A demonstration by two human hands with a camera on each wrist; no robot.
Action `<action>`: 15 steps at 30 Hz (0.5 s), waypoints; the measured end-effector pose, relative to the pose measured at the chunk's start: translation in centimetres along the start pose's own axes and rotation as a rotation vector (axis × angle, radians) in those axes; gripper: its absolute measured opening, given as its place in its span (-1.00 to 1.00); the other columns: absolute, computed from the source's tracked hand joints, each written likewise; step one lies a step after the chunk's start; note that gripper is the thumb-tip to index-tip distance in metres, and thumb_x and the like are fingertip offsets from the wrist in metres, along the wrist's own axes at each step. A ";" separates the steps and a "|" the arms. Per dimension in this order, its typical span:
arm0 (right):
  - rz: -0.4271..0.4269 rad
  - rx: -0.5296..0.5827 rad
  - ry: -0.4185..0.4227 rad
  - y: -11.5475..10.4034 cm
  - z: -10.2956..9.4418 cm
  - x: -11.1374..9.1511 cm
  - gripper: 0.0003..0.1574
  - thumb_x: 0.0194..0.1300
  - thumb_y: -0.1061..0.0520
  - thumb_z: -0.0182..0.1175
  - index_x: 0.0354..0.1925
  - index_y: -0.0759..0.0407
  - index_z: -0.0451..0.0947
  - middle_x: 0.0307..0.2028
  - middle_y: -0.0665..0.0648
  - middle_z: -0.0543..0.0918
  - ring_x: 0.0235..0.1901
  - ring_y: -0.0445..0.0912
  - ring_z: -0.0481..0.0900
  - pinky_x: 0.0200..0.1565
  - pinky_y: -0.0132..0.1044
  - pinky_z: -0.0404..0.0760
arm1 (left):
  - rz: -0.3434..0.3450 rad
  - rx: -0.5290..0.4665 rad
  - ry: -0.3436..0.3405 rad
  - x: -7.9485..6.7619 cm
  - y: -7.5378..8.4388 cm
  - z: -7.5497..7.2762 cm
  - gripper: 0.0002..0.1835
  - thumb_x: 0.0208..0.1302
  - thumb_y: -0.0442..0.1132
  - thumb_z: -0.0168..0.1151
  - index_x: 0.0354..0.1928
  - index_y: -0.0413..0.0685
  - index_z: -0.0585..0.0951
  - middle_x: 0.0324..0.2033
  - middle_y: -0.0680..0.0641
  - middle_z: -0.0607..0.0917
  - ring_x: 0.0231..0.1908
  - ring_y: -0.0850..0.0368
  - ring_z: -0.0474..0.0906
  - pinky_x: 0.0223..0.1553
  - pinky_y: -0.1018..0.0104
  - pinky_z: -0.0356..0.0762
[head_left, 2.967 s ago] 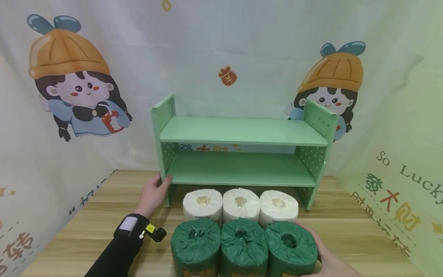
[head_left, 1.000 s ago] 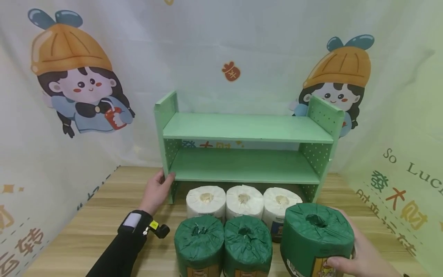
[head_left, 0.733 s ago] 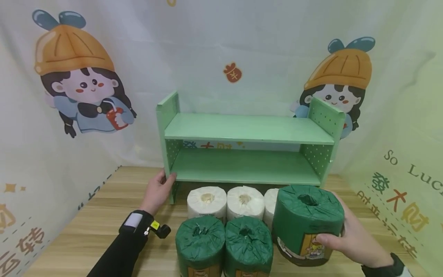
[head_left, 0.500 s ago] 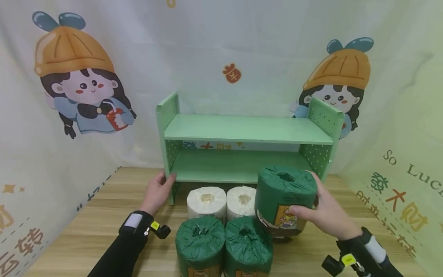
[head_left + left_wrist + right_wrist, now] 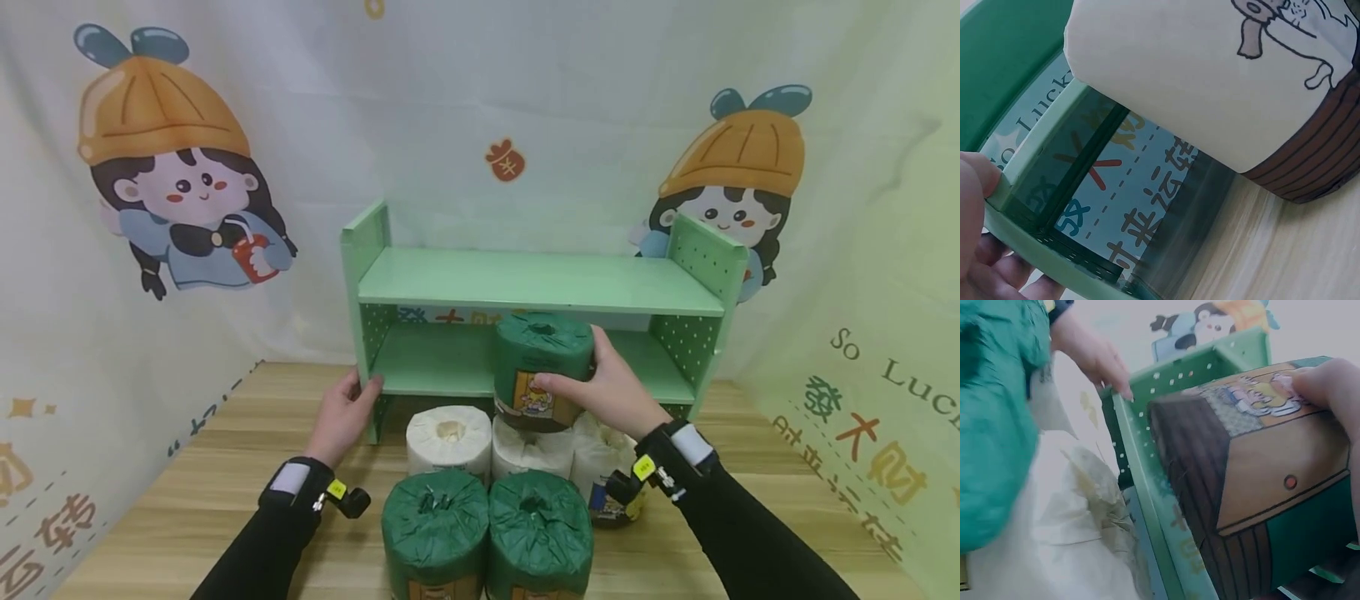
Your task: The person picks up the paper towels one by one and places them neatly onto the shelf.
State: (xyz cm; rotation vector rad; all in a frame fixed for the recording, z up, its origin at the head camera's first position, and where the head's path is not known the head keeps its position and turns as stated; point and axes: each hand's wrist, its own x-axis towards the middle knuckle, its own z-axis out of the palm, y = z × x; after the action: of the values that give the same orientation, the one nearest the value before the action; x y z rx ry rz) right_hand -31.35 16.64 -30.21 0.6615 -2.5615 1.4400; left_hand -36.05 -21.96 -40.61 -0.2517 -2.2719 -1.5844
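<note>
My right hand (image 5: pixel 618 392) holds a green-wrapped toilet paper roll (image 5: pixel 543 354) upright, thumb across its printed front. In the head view the roll overlaps the lower board's front edge and the top of the middle white roll (image 5: pixel 528 454). In the right wrist view, the held roll (image 5: pixel 1285 481) shows its brown printed lower part, with the thumb at the right. My left hand (image 5: pixel 343 421) grips the left side panel of a light green two-board shelf (image 5: pixel 540 279). The left wrist view shows the thumb on the panel's front and the other fingers (image 5: pixel 1013 269) behind it.
Two green-wrapped rolls, a left one (image 5: pixel 435 525) and a right one (image 5: pixel 536 537), stand on the wooden table (image 5: pixel 750 500) nearest me. Behind them are a left white roll (image 5: pixel 448 442) and a right white roll (image 5: pixel 600 467). A printed cloth (image 5: pixel 450 125) hangs behind the shelf.
My right hand has lifted the rightmost green roll from the front row and carried it left and away from me, up to the lower board. The left hand keeps its grip on the shelf.
</note>
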 end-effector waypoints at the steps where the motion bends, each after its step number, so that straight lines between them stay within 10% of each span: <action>1: 0.001 -0.008 -0.005 0.0 0.3 0.6 0.33 0.15 -0.33 0.40 0.54 -0.02 -0.21 0.27 0.17 0.32 0.21 0.02 0.33 0.17 0.18 0.38 | -0.001 0.001 0.001 0.0 0.0 0.0 -0.50 0.54 0.02 0.04 0.37 -0.07 0.42 0.22 -0.19 0.50 0.17 -0.01 0.38 0.13 -0.16 0.42; 15: 0.123 -0.138 -0.073 -0.2 3.5 5.5 0.67 0.02 -0.54 0.33 0.52 0.22 -0.50 0.42 0.37 0.05 0.31 0.11 0.17 0.19 0.09 0.40 | 0.000 0.016 0.007 -0.1 0.2 -0.1 -0.55 0.54 0.00 0.04 0.31 -0.08 0.48 0.18 -0.19 0.53 0.13 0.00 0.41 0.08 -0.11 0.45</action>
State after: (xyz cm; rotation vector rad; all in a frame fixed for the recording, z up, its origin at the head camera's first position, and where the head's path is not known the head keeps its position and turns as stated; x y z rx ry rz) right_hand -35.83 11.94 -30.22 0.5552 -2.7720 1.2802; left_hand -35.82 -22.01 -40.45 -0.2418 -2.2784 -1.5633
